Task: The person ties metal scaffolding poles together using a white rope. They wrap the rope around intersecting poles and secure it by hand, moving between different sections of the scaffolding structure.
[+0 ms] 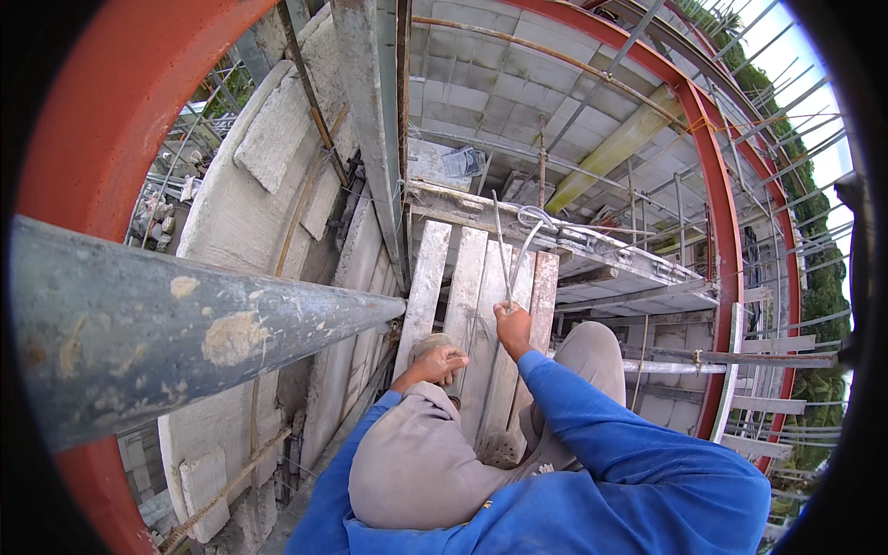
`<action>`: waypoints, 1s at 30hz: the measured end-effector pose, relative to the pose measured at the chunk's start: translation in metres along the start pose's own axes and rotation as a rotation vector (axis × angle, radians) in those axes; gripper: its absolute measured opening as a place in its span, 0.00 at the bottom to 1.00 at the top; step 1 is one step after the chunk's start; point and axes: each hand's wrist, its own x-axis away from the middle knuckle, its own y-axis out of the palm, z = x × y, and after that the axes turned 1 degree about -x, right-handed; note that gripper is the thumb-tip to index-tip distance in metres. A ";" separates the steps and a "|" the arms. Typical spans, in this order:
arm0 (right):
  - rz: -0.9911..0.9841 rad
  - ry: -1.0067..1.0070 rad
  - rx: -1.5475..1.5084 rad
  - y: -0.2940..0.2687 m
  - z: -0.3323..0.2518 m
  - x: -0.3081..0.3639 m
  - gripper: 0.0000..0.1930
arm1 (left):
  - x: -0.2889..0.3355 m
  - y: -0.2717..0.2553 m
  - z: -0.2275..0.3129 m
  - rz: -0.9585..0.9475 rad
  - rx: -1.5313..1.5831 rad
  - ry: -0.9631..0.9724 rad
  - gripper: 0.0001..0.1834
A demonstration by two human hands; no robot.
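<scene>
– One thick grey pipe point(203, 305) looms closest, crossing the left of the frame. What lies just beyond it?

– Two knees in dusty trousers point(416, 458), lower centre, and the hands above them. The right hand point(513, 328) is closed in a fist around a pale strand point(504, 250), near the middle of the frame. Wire or cord, I can't tell.

– And the left hand point(444, 365)?

– Beside the left knee, fingers partly curled. Whether anything is pinched in it, I can't tell.

– So how far along would you put it?

– Partway, in my judgement. The strand is in hand, with two runs spreading upward from the fist, one of them curving over toward a loop point(536, 217). That much is done.

– What's left?

– I see no finished knot or tie on it, so I'd call the fastening, if any, undone. Its far end is too thin to trace.

– Anything under and past it?

– Worn planks point(467, 268) beneath, mid-frame. Further up, a clear plastic bag point(464, 162) lies on a ledge, and behind that a pale block wall point(472, 92) fills the upper centre. Farthest off, greenery point(819, 277) along the right edge, beyond the scaffold poles point(809, 208).
</scene>
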 end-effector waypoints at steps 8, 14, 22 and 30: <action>-0.119 -0.007 0.262 0.017 0.035 0.010 0.17 | -0.001 0.001 -0.025 0.126 0.118 0.085 0.17; -0.115 0.104 0.135 0.006 0.034 0.008 0.09 | -0.005 -0.001 -0.025 0.151 0.199 0.082 0.18; -0.311 -0.016 -0.227 -0.035 -0.040 0.044 0.12 | 0.000 0.006 0.046 0.310 0.041 0.445 0.32; -0.639 0.007 -0.385 -0.049 -0.077 0.060 0.14 | -0.004 -0.008 0.061 0.332 0.486 0.314 0.25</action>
